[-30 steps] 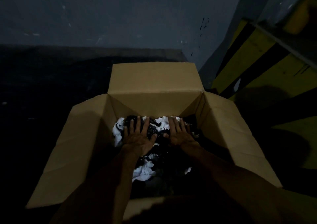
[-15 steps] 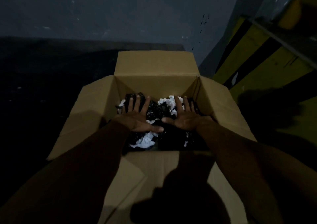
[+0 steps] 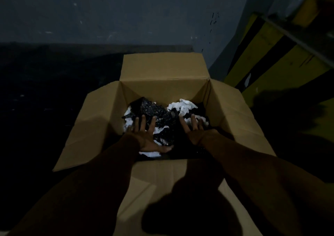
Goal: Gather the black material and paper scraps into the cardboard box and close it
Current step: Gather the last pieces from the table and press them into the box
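Open brown cardboard box [image 3: 101, 123] on dark floor, all four flaps spread outward. Left hand [image 3: 144, 136] flat, fingers splayed, resting on crumpled white paper scraps [image 3: 182, 105] and glittery black material [image 3: 153, 111] inside. Right hand [image 3: 196, 131] beside it, likewise splayed, gripping nothing. Yellow-and-black striped barrier [image 3: 267, 55] at right.

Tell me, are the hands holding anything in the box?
No. Both the left hand and the right hand are open with fingers spread, over the black material and paper scraps in the cardboard box, gripping nothing.
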